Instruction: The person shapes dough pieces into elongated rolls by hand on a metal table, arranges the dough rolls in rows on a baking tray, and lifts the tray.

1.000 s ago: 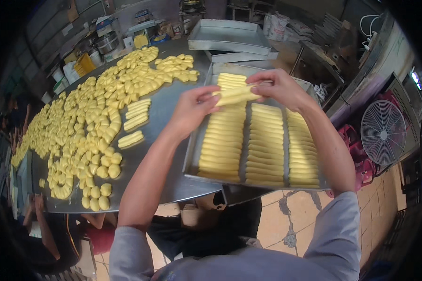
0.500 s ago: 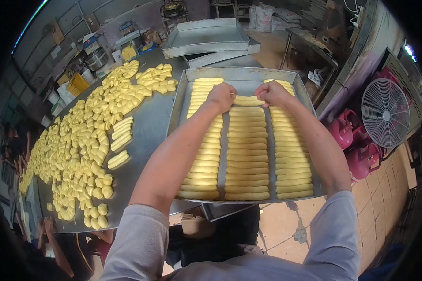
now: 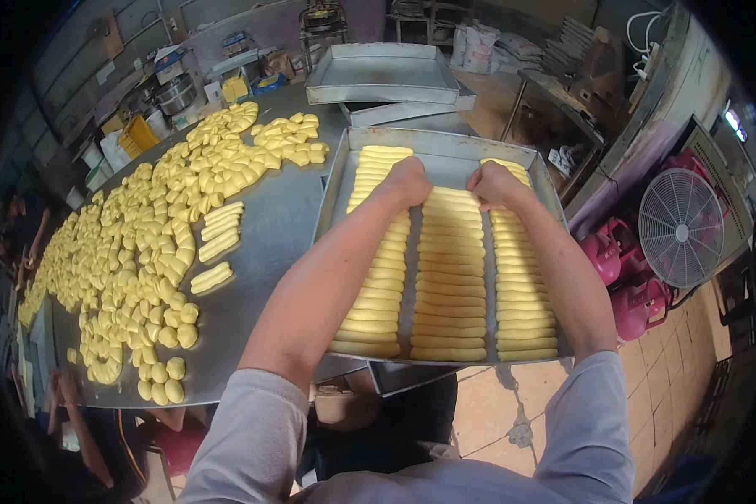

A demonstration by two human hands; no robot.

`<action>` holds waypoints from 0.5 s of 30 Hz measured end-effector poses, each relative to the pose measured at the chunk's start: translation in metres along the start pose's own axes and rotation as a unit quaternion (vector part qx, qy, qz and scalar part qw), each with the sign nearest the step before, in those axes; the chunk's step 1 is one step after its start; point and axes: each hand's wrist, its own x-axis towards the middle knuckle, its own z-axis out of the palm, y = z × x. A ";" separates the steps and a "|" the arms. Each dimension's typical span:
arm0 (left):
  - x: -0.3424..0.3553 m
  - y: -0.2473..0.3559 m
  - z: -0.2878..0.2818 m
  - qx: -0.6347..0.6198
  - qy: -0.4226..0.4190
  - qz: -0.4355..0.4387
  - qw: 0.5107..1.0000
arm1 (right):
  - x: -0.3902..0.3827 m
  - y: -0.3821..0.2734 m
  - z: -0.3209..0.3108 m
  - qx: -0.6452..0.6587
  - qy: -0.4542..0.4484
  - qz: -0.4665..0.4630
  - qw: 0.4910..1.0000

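Note:
A metal tray (image 3: 445,139) holds three columns of yellow dough sticks. At the far end of the middle column lies the last dough stick (image 3: 451,194), level against the row below it. My left hand (image 3: 409,180) is closed at its left end, the fingertips mostly hidden behind the hand. My right hand (image 3: 497,185) closes on the right end with bent fingers. Both wrists pass over the outer columns, the left column (image 3: 373,294) and the right column (image 3: 525,294), hiding parts of them.
Left of the tray, a metal table (image 3: 265,231) carries a big spread of dough pieces (image 3: 143,260) and several loose dough sticks (image 3: 221,228). Stacked trays (image 3: 386,71) stand beyond. At right are a fan (image 3: 680,227) and pink gas cylinders (image 3: 638,309). Another person's arm (image 3: 80,428) shows at lower left.
The dough stick, held stretched just beyond the middle column before, now lies against that column's far end. Both hands have come down and nearer with it. The whole view has shifted slightly.

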 end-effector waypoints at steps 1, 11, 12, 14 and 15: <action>-0.006 -0.003 -0.007 -0.020 0.012 0.026 0.999 | -0.003 -0.007 -0.002 -0.003 0.002 0.026 1.000; -0.158 -0.079 -0.108 -0.063 0.263 0.187 0.944 | 0.037 -0.006 0.018 -0.235 -0.041 -0.034 0.971; -0.182 -0.086 -0.111 -0.071 0.287 0.161 0.942 | 0.069 0.036 0.002 -0.370 -0.092 -0.116 0.917; -0.231 -0.129 -0.110 -0.090 0.342 0.079 0.932 | 0.054 0.010 0.015 -0.384 -0.036 -0.130 0.914; -0.254 -0.151 -0.106 -0.109 0.366 0.042 0.923 | 0.046 -0.002 0.021 -0.393 0.027 -0.135 0.909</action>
